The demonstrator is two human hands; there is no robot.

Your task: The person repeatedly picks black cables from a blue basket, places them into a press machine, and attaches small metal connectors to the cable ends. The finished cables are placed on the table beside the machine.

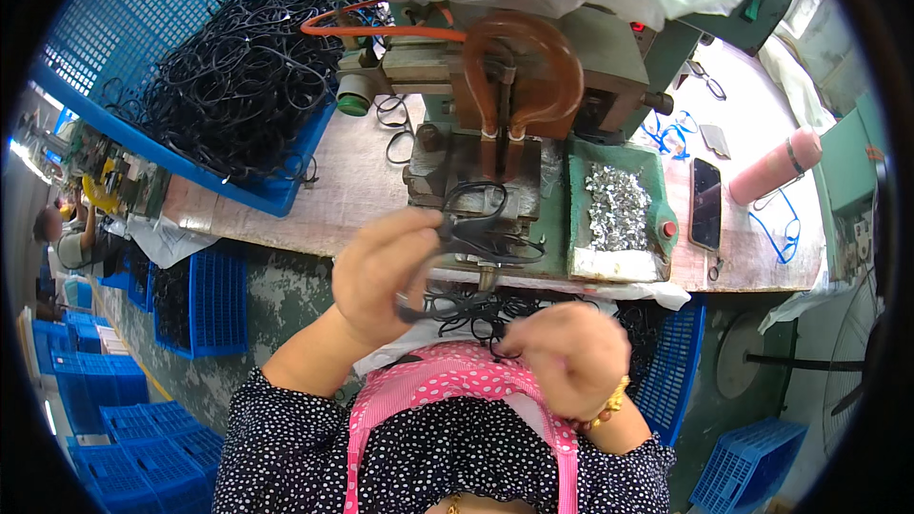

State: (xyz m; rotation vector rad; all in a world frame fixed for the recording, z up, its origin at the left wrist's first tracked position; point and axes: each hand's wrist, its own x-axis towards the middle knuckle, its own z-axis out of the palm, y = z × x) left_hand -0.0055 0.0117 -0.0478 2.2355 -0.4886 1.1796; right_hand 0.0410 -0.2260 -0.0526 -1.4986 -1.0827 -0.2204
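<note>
At far left a blue basket [90,33] holds a tangle of black frames [238,86], its lower corner over the pale desk [347,181]. Next comes the left hand [386,266], its grip grasping a black eyeglass frame [468,228] between thumb and fingers, just in front of the green machine [609,67]. The eyeglass frame is thin-rimmed, dark and partly blurred, with one open loop under the machine's head and another lower, beside the palm. Its long axis slants from upper right to lower left, with slim dark parts pointing right. Further right, the right hand [571,357], blurred, has its fingertips at a dark loop [503,350] above the lap; I cannot tell whether its grip has closed. Beyond lie a green tray [576,228] of silvery bits [617,205], a phone [705,205] and a pink bottle [776,167].
</note>
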